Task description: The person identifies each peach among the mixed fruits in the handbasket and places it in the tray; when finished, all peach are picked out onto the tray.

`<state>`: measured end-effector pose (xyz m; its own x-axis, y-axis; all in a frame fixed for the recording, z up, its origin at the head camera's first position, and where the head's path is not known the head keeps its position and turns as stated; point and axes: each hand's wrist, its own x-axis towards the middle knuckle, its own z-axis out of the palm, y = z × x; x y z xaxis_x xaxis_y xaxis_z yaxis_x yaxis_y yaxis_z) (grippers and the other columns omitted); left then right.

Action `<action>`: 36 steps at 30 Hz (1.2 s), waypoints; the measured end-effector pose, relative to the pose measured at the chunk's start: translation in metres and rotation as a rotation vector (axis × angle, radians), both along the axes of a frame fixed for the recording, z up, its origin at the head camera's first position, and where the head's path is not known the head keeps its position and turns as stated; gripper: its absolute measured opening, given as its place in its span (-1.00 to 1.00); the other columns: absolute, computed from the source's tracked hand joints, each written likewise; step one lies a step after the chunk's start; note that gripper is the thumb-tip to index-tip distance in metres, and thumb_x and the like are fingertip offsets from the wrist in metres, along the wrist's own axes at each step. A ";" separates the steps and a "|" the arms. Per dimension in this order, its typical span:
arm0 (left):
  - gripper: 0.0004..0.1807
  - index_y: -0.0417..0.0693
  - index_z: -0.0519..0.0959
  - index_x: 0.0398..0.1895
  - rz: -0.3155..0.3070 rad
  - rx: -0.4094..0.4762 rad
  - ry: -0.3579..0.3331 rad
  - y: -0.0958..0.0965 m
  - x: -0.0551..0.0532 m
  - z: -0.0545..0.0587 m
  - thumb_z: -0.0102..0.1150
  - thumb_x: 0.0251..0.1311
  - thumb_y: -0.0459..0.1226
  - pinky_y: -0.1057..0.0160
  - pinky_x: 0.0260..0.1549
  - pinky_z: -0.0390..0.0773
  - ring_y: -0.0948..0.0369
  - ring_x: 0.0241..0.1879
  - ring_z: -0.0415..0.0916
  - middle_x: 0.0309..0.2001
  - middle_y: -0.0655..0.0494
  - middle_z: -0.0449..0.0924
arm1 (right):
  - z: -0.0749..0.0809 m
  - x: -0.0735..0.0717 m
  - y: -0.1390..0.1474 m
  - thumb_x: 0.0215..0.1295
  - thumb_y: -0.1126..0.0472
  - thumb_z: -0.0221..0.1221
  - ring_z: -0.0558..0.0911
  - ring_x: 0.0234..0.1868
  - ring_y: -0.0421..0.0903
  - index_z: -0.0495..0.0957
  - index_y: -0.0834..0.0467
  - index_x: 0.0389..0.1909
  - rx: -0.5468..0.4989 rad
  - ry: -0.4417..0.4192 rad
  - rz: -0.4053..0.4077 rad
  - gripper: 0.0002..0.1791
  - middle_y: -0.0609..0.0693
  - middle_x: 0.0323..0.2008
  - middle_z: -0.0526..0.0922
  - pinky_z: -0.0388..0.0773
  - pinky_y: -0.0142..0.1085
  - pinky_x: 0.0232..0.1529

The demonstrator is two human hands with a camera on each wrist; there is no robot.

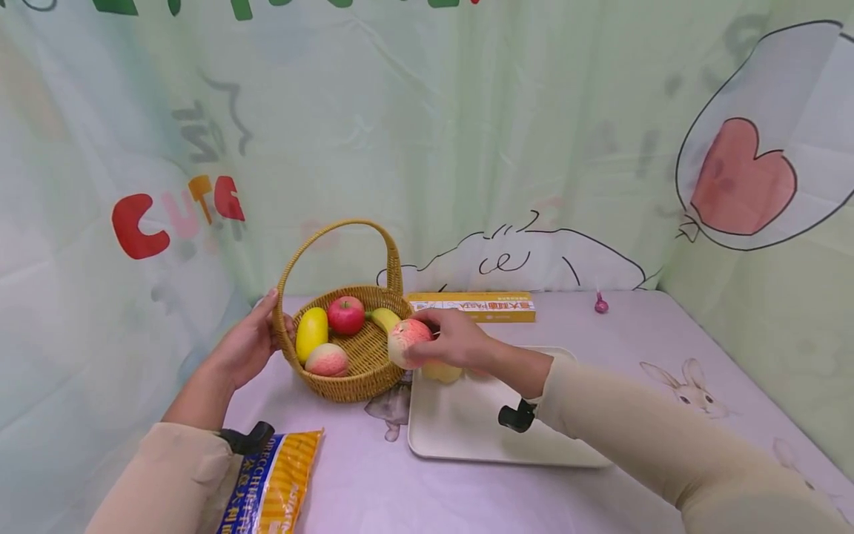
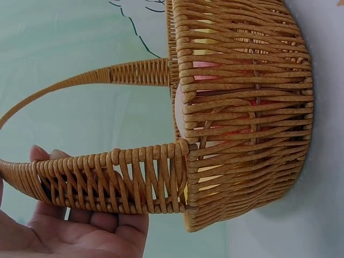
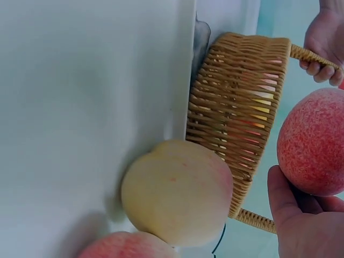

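Note:
My left hand [image 1: 243, 348] grips the upright handle of a wicker basket [image 1: 347, 389], its fingers curled round one side, as the right wrist view also shows. Inside lie a yellow mango-like fruit [image 1: 311, 335], a red apple [image 1: 345, 317], a banana [image 1: 383, 319] and a pink-and-cream peach [image 1: 327, 361]. Another peach [image 1: 407, 343] is pinched in my right hand [image 1: 460, 341], held at the basket's right rim. Below that hand, a pale peach [image 3: 177, 191] and a redder one [image 3: 126, 247] sit on a white tray [image 1: 467, 441]; the right hand partly hides them in the head view.
An orange-and-blue pasta bag [image 1: 273, 489] lies by the left forearm. Behind the tray is a yellow pasta box [image 1: 507, 306]. A small purple onion-like thing [image 1: 601, 304] stands at the back right. Printed curtains [image 1: 467, 148] hang round the table.

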<state>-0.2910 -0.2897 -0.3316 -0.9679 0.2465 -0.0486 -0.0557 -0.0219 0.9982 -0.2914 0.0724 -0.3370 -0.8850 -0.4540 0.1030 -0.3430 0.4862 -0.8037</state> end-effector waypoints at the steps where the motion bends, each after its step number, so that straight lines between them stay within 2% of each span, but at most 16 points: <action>1: -0.44 0.01 0.41 -0.14 -0.003 -0.002 0.001 0.000 0.000 0.000 -0.17 0.50 0.30 0.21 0.06 0.36 0.17 -0.15 0.40 -0.31 0.20 0.54 | -0.002 0.001 0.001 0.12 0.15 0.44 0.64 -0.09 -0.11 0.62 0.16 0.17 -0.015 -0.010 0.000 -0.44 0.00 -0.09 0.73 0.62 -0.27 -0.02; 6: -0.44 0.05 0.32 -0.03 0.002 -0.023 -0.004 0.000 -0.001 0.001 -0.17 0.48 0.33 0.22 0.07 0.36 0.18 -0.14 0.40 -0.30 0.21 0.52 | -0.010 0.008 0.005 0.10 0.18 0.44 0.64 -0.11 -0.10 0.61 0.19 0.17 -0.057 -0.019 0.006 -0.44 0.02 -0.10 0.72 0.63 -0.27 -0.06; 14: -0.42 0.05 0.25 0.03 0.006 -0.031 -0.008 0.001 -0.001 0.001 -0.18 0.47 0.34 0.23 0.06 0.37 0.19 -0.16 0.41 -0.32 0.23 0.51 | -0.033 0.025 0.013 0.10 0.11 0.46 0.62 -0.11 -0.16 0.61 0.17 0.18 0.042 0.023 -0.028 -0.41 -0.04 -0.09 0.73 0.59 -0.28 -0.03; 21: -0.43 0.04 0.31 -0.03 0.001 -0.015 -0.012 -0.001 -0.002 0.000 -0.16 0.47 0.34 0.24 0.05 0.37 0.18 -0.15 0.40 -0.30 0.22 0.53 | -0.049 0.036 0.018 0.07 0.12 0.49 0.61 -0.15 -0.18 0.60 0.22 0.15 0.100 0.078 -0.024 -0.40 -0.05 -0.16 0.72 0.59 -0.32 -0.04; 31: -0.42 0.08 0.23 0.05 0.006 -0.020 -0.014 0.001 -0.001 0.001 -0.16 0.45 0.35 0.24 0.04 0.37 0.20 -0.16 0.41 -0.31 0.24 0.51 | -0.065 0.041 0.022 0.02 0.11 0.52 0.59 -0.14 -0.17 0.61 0.24 0.16 0.120 0.078 -0.020 -0.35 -0.03 -0.12 0.73 0.59 -0.27 0.01; 36: -0.42 0.09 0.22 0.06 0.010 -0.018 -0.016 0.000 0.000 0.001 -0.17 0.45 0.35 0.24 0.05 0.36 0.19 -0.16 0.40 -0.30 0.23 0.52 | -0.069 0.043 0.021 0.04 0.11 0.52 0.58 -0.15 -0.18 0.63 0.19 0.10 0.120 0.059 -0.015 -0.42 -0.08 -0.15 0.70 0.57 -0.28 -0.01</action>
<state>-0.2908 -0.2895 -0.3309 -0.9695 0.2354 -0.0683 -0.0715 -0.0050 0.9974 -0.2485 0.0934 -0.4063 -0.8860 -0.4525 0.1014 -0.3799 0.5830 -0.7182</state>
